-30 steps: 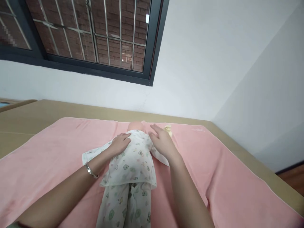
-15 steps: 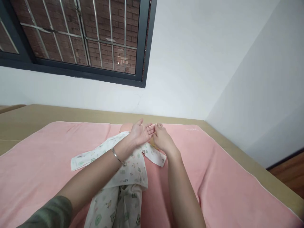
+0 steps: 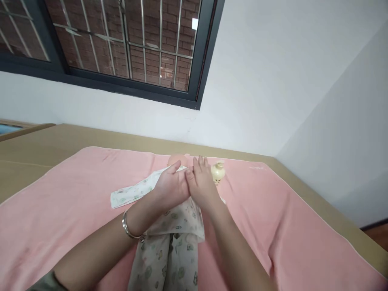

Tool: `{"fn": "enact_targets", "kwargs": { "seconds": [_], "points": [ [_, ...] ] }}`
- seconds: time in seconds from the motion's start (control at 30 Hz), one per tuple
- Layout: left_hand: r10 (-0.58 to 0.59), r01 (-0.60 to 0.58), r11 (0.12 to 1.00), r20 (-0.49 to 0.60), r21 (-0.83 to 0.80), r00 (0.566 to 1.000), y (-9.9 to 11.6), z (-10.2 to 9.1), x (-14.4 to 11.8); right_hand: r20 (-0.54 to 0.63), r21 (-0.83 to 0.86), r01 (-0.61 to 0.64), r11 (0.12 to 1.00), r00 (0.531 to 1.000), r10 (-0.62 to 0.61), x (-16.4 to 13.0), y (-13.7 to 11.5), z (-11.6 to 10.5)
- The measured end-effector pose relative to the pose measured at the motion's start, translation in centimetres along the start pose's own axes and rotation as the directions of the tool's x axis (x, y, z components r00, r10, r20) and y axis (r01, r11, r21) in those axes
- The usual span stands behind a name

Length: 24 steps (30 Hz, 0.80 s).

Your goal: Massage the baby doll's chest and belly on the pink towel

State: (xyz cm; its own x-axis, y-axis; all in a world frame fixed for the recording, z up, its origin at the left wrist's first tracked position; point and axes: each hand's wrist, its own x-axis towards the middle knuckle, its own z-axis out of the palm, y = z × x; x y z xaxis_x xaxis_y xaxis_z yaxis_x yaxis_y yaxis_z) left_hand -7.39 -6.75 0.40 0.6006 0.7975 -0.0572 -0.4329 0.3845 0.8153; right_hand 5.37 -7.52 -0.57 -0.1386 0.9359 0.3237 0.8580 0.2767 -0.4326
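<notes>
1. The doll point(image 3: 177, 159) lies face-up along the middle of the pink towel point(image 3: 75, 194), head toward the wall; only the top of its head shows past the hands. It wears a white printed top point(image 3: 182, 214) and matching trousers point(image 3: 165, 266), with one sleeve point(image 3: 133, 193) spread flat to the left.
2. The left hand point(image 3: 169, 186) rests over the doll's upper chest, fingers together and slightly curled, holding nothing that can be seen. A silver bracelet point(image 3: 130, 227) circles that wrist.
3. The right hand point(image 3: 201, 184) lies just beside it, touching the left at the fingers, palm down, fingers straight and close together; whether it grips cloth cannot be told.
4. Both forearms come in from the lower edge and cover much of the doll's torso.
5. A small cream bottle point(image 3: 218, 172) stands upright just right of the right hand, near the towel's far edge.
6. The towel covers a tan mattress point(image 3: 36, 149), which runs up to the white wall point(image 3: 257, 89) below a barred window point(image 3: 127, 44). Open towel lies on both sides of the doll.
</notes>
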Motion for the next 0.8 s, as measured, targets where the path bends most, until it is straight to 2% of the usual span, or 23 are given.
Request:
{"fn": "enact_targets", "kwargs": {
  "seconds": [0.07, 0.13, 0.17, 0.27, 0.37, 0.43, 0.53, 0.57, 0.63, 0.73, 0.8],
  "points": [
    [0.093, -0.091, 0.995, -0.049, 0.039, 0.994, 1.1, -0.3, -1.2, -0.041, 0.025, 0.136, 0.99, 0.99, -0.135, -2.0, -2.9, 1.0],
    [0.192, -0.18, 0.979, -0.12, 0.1, 0.974, 2.3, -0.7, -2.1, 0.001, 0.106, 0.34, 0.935, 0.94, -0.342, -4.1, -5.3, 1.6],
    [0.232, -0.213, 0.967, -0.143, 0.139, 0.962, 2.8, -0.8, -2.4, 0.006, 0.16, 0.403, 0.901, 0.913, -0.409, -4.9, -6.2, 1.7],
    [0.322, -0.286, 0.936, -0.173, 0.205, 0.931, 3.4, -0.5, -3.3, -0.028, 0.292, 0.476, 0.83, 0.871, -0.49, -6.0, -7.4, 1.9],
    [0.395, -0.367, 0.916, -0.212, 0.163, 0.894, 1.8, 0.6, -4.3, -0.111, 0.352, 0.444, 0.824, 0.894, -0.434, -5.0, -7.3, 1.7],
    [0.436, -0.407, 0.896, -0.18, 0.18, 0.882, 0.1, 1.4, -5.3, -0.153, 0.391, 0.364, 0.845, 0.932, -0.33, -4.0, -7.1, 1.3],
    [0.47, -0.414, 0.816, -0.047, 0.402, 0.881, -2.0, 2.0, -7.6, -0.198, 0.508, 0.226, 0.831, 0.97, -0.143, -3.2, -7.1, 0.7],
    [0.462, -0.415, 0.763, 0.031, 0.496, 0.886, -2.5, 2.0, -8.4, -0.212, 0.55, 0.2, 0.811, 0.973, -0.095, -3.2, -7.2, 0.6],
    [0.442, -0.394, 0.681, 0.082, 0.618, 0.893, -2.9, 1.6, -9.7, -0.222, 0.611, 0.171, 0.773, 0.974, -0.04, -3.8, -7.4, 0.7],
    [0.498, -0.38, 0.661, 0.001, 0.647, 0.867, -2.8, 0.4, -9.9, -0.138, 0.642, 0.157, 0.75, 0.986, -0.088, -5.7, -7.6, 1.9],
    [0.566, -0.396, 0.674, -0.091, 0.624, 0.819, -2.4, -0.5, -9.0, -0.078, 0.647, 0.176, 0.742, 0.983, -0.166, -7.3, -7.9, 2.8]
  ]
}}
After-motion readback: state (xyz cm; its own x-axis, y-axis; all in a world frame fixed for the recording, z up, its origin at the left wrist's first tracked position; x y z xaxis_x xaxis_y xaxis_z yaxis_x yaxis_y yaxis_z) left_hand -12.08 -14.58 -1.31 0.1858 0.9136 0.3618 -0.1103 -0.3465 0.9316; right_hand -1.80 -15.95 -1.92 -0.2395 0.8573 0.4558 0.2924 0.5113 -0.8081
